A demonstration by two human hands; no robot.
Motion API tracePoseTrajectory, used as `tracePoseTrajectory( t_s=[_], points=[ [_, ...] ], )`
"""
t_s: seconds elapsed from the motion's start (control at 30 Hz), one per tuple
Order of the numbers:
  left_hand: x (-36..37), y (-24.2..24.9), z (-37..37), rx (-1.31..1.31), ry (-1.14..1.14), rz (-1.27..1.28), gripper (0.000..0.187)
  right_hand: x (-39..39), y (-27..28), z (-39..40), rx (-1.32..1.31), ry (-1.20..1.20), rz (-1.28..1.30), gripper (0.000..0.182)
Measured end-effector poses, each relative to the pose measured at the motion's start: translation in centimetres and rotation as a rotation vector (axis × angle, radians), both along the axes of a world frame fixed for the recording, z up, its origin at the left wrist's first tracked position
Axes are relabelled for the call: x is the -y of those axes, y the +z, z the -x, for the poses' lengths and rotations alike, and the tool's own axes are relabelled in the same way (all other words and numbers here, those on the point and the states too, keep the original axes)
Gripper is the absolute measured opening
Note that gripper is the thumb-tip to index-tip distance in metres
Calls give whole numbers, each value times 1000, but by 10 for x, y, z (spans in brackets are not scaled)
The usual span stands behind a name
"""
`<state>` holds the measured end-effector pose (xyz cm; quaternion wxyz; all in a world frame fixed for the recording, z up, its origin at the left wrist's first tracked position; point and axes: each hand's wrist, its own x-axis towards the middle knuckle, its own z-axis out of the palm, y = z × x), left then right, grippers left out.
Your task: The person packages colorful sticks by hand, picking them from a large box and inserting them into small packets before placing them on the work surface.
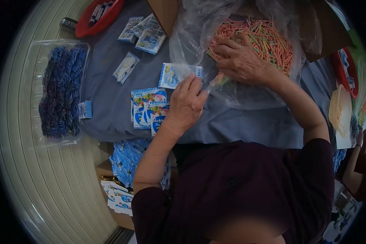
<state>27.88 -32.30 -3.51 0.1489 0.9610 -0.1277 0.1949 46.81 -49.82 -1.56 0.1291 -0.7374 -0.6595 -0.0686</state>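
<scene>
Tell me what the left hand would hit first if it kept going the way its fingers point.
The left hand points up the table and already holds a small blue-edged packet. Beyond that, probably the clear plastic bag of coloured sticks, though depth is hard to judge.

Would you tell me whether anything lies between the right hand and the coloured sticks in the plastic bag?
Nothing visible does: the right hand is inside the open plastic bag, its fingers resting directly on the coloured sticks.
</scene>
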Motion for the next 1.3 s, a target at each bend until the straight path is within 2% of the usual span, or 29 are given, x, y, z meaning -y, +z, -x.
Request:
tracePoseTrajectory(
  t_s=[0.13, 0.2, 0.33, 0.47, 0.5, 0.53, 0.63, 0.7, 0.73, 0.8, 0.83, 0.9, 0.93, 1.0, 1.03, 1.1, 1.17, 1.23, 1.3],
  points=[
    [5, 5, 1, -61, 5, -57, 8, 15, -2, 13, 81, -121, -18, 18],
    [10, 3, 0, 63, -50, -73, 9, 24, -2, 22, 276, -191, -153, 22],
    [28, 0, -3, 202, -93, -67, 13, 56, 21, 62, 117, -180, -238, 27],
    [40, -1, -9, 218, -77, -108, 10, 87, 20, 83, -45, -27, -84, 24],
    [36, -4, -7, 120, -59, -59, 9, 92, 14, 87, -98, 28, -9, 23],
    [31, -5, -5, 23, -45, -13, 9, 96, 7, 90, -93, 12, -7, 23],
    [14, 1, 5, 6, -103, 17, 7, 104, -1, 95, -118, 32, 11, 16],
    [5, 7, 12, -18, -114, -6, 7, 105, 6, 97, -169, 30, 166, 15],
    [2, 10, 14, -46, -113, -29, 9, 107, 10, 96, -168, 27, 163, 15],
    [-1, 14, 16, -71, -110, -29, 11, 109, 17, 93, -220, 48, 384, 18],
    [-2, 15, 15, -96, -107, -26, 13, 110, 17, 93, -219, 46, 382, 18],
    [-1, 16, 11, -49, -93, -56, 15, 113, 18, 92, -292, 28, 231, 20],
    [0, 16, 8, -3, -76, -84, 18, 112, 22, 90, -292, 24, 235, 20],
    [2, 21, -2, 19, -54, -152, 19, 112, 39, 85, -353, -86, -91, 19],
    [1, 26, -10, 39, -31, -228, 20, 114, 45, 77, -354, -90, -88, 19],
    [-4, 39, -38, 109, -16, -212, 19, 120, 55, 57, -498, -182, -336, 19],
    [-8, 62, -65, 184, -2, -199, 17, 119, 65, 47, -439, -230, -402, 19],
    [-9, 86, -82, 484, -38, -143, 11, 120, 72, 47, -376, -275, -464, 19],
    [-10, 89, -70, 413, -91, -135, 11, 122, 76, 57, -391, -173, -419, 17]
  ],
)
